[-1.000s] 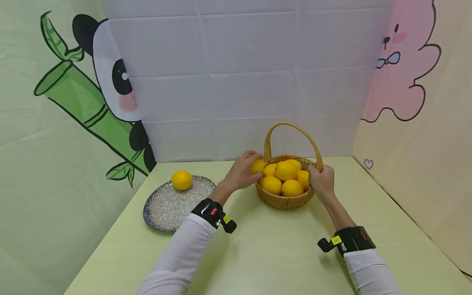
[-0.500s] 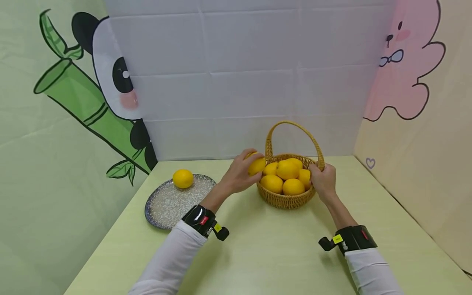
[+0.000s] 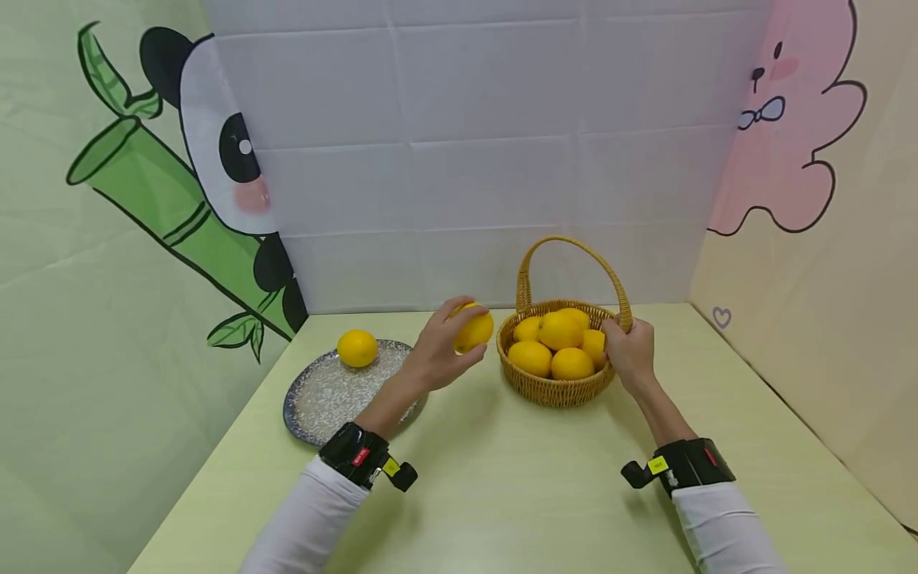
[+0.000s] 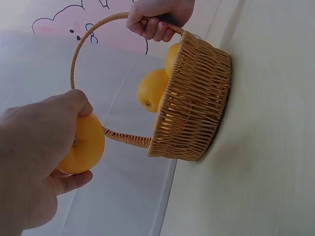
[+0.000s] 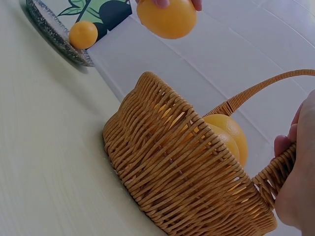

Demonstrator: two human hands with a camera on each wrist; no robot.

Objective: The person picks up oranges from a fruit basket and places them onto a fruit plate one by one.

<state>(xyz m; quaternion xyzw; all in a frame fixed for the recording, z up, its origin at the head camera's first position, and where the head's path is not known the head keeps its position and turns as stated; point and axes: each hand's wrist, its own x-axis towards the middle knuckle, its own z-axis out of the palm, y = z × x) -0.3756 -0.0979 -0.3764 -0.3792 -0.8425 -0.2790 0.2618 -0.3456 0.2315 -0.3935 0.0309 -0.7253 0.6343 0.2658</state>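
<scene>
A yellow lemon [image 3: 475, 328] is held between the thumb and fingers of my left hand [image 3: 439, 352], raised over the table between the plate and the basket. My right hand [image 3: 631, 355] grips the handle of the wicker basket [image 3: 555, 392] near its right base; the left wrist view shows those fingers curled round it. Several lemons [image 3: 562, 331] fill the basket, which stands on the table. One more lemon [image 3: 357, 348] lies on the speckled oval plate [image 3: 315, 399] at the left. My left forearm hides part of that plate's right side.
The pale green table [image 3: 531, 494] meets a grey-white backdrop [image 3: 488, 183] behind the basket. A panda and bamboo are drawn on the left side, a pink bear on the right. Each wrist wears a black camera band [image 3: 355, 454].
My left hand has lifted the lemon away from the basket's left rim and carried it leftward toward the plate. The right hand keeps its grip on the handle.
</scene>
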